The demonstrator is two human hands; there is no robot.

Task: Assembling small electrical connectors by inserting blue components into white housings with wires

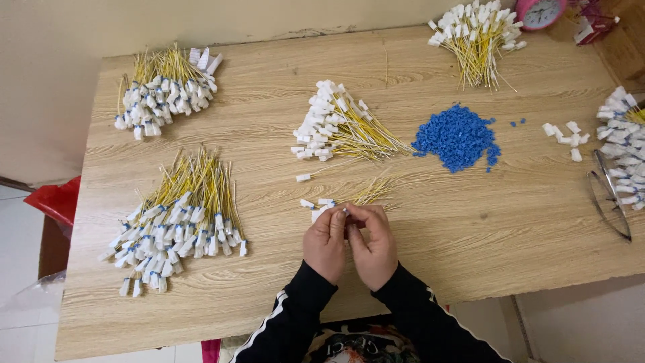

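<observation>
Your left hand (pixel 324 243) and your right hand (pixel 373 245) are together near the front edge of the wooden table (pixel 470 228), with the fingertips of both closed on one small white tag (pixel 334 210). It looks like a yellow wire runs from it, but the fingers hide the joint, so I cannot tell exactly how each hand holds it. The piece lies just beyond your fingertips, and its long axis goes away from you and to the right, toward the small loose bunch of wires (pixel 366 193) that almost touches your hands. Both hands are equally near to this bunch; the right one is a little closer to the wire ends. To your left, well apart, lies a big pile of finished wires with blue and white ends (pixel 176 225), and the table between it and your hands is bare wood. Further out, straight ahead, is a pile of white-tagged wires (pixel 339 124), and to its right a heap of small blue pieces (pixel 457 136), nearer to your right hand. At the far right edge lie metal tweezers (pixel 610 195) beside another white pile (pixel 625 134). Two more bundles (pixel 164 87) (pixel 477 33) lie at the far corners.
</observation>
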